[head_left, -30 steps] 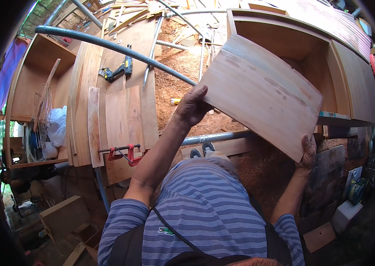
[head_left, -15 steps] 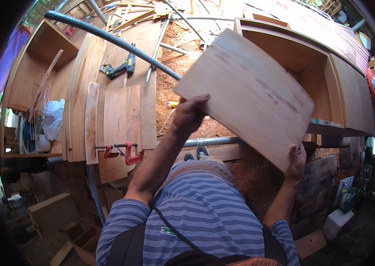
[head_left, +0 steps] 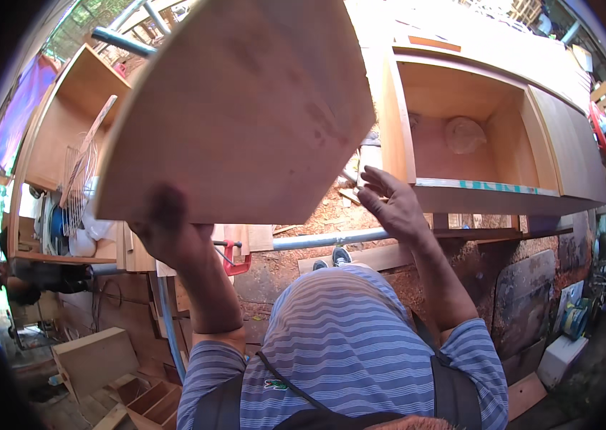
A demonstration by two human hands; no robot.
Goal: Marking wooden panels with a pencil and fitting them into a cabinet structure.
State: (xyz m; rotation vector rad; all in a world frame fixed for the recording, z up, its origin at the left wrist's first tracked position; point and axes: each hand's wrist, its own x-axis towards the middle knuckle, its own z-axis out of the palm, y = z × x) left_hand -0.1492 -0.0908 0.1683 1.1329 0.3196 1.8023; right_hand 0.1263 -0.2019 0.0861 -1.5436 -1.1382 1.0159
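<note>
A wide wooden panel (head_left: 246,122) with dark smudges on its face is raised up on the left, large in the picture. My left hand (head_left: 167,229) grips its lower left edge, the thumb across the face; the fingers behind are hidden. My right hand (head_left: 392,204) is off the panel, fingers apart, holding nothing. It hovers between the panel's right side and the open wooden cabinet (head_left: 405,122). Below the panel, part of a red clamp (head_left: 237,261) shows on the workbench.
An open wooden cabinet box (head_left: 38,154) with a wire rack (head_left: 79,175) stands at far left. A metal pipe (head_left: 328,239) crosses in front of me, above ground strewn with shavings. Right of the cabinet opening is its closed panel (head_left: 564,147). A small wooden box (head_left: 95,358) lies lower left.
The panel has swung left and closer, now covering the workbench and the drill. My right hand has let go of it and opened. The cabinet's interior shows more fully.
</note>
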